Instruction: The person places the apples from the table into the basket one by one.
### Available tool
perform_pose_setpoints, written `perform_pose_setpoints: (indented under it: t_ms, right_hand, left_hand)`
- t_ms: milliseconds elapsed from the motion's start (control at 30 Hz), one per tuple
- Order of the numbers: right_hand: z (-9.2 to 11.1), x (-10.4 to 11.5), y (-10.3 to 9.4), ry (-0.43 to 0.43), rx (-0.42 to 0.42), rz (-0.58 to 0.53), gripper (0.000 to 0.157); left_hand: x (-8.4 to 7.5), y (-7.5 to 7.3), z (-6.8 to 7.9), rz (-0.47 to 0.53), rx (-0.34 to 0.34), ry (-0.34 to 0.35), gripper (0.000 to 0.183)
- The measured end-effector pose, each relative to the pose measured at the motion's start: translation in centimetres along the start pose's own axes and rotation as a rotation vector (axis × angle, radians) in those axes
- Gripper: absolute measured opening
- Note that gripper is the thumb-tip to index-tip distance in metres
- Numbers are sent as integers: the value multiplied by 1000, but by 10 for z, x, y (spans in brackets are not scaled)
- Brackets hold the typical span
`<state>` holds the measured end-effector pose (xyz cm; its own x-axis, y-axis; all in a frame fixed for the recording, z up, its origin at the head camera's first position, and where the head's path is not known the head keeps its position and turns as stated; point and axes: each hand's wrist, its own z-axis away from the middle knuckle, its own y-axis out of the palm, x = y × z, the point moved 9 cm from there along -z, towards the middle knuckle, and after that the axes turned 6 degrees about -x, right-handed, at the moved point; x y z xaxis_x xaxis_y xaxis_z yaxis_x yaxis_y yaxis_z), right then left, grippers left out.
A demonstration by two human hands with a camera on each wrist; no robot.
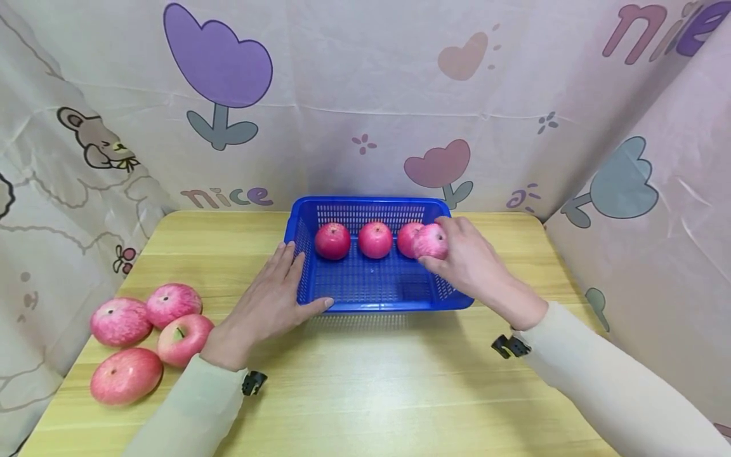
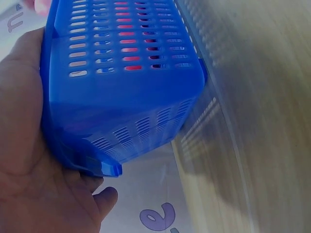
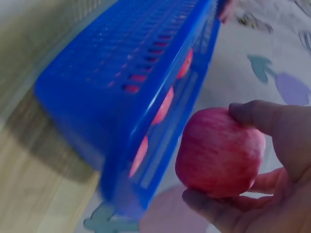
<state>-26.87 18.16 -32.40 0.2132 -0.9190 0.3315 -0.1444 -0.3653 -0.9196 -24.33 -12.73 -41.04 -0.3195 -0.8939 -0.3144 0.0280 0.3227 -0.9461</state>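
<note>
Head view first: nearest me, at the bottom of the frame, two pale fabric sleeves (image 1: 185, 406) reach in over a light wood-grained desk (image 1: 377, 393), each with a small black fitting (image 1: 254, 383) at the wrist. Lower left, four round, streaked pink-and-red apples (image 1: 126, 376) sit bunched on the desk. The left sleeve lies just beside them, between them and the basket, so it would be in the way of anything carried straight across. Further in, left of centre, the left hand (image 1: 265, 298) rests, fingers straight, on the rim of a rectangular blue slotted plastic basket (image 1: 394, 307), steadying it, I'd say. Right of centre, the right hand (image 1: 471, 257) grips a round, pale pink streaked apple (image 1: 429, 242) between thumb and fingers, over the basket's right end. Inside, three glossy red apples (image 1: 375, 240) stand in a row; the held one partly hides the rightmost, and I cannot tell whether they touch. To my eye the step in hand is placing this apple; the next move calls for a free spot, a gentle lowering past its neighbour, then letting go. Furthest off, a pale printed curtain (image 1: 342, 51) with tulips fills the upper frame.
</note>
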Motion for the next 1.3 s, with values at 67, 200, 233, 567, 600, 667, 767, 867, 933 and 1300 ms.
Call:
perform_pose_setpoints:
  t_ms: [67, 200, 233, 567, 600, 667, 767, 867, 933, 1300]
  right_hand:
    - [-9, 15, 8, -58, 23, 9, 79]
    - [-23, 39, 24, -155, 60, 28, 79]
    - [-26, 43, 27, -171, 70, 30, 79]
    - [-47, 80, 62, -345, 193, 87, 73]
    - [-49, 82, 66, -355, 203, 86, 73]
    - [-51, 87, 73, -379, 227, 99, 71]
    - [-54, 90, 85, -394, 259, 136, 71]
    - [-56, 92, 95, -404, 276, 171, 70]
    - [-57, 94, 100, -404, 281, 177, 67]
    - [-59, 107, 123, -466, 301, 277, 59]
  left_hand:
    - [0, 0, 0, 3, -2, -1, 125]
    - [0, 1, 0, 6, -2, -2, 125]
    - [0, 1, -1, 6, -2, -1, 125]
    - [-1, 2, -2, 10, -7, 4, 125]
    - [-1, 2, -2, 11, -8, 6, 124]
    - [-1, 2, -2, 12, -12, 8, 124]
    - [-2, 2, -2, 10, -17, 12, 123]
    - [-2, 2, -2, 9, -17, 17, 122]
    - [-2, 2, -2, 8, -16, 18, 122]
    - [-1, 1, -2, 9, -22, 16, 121]
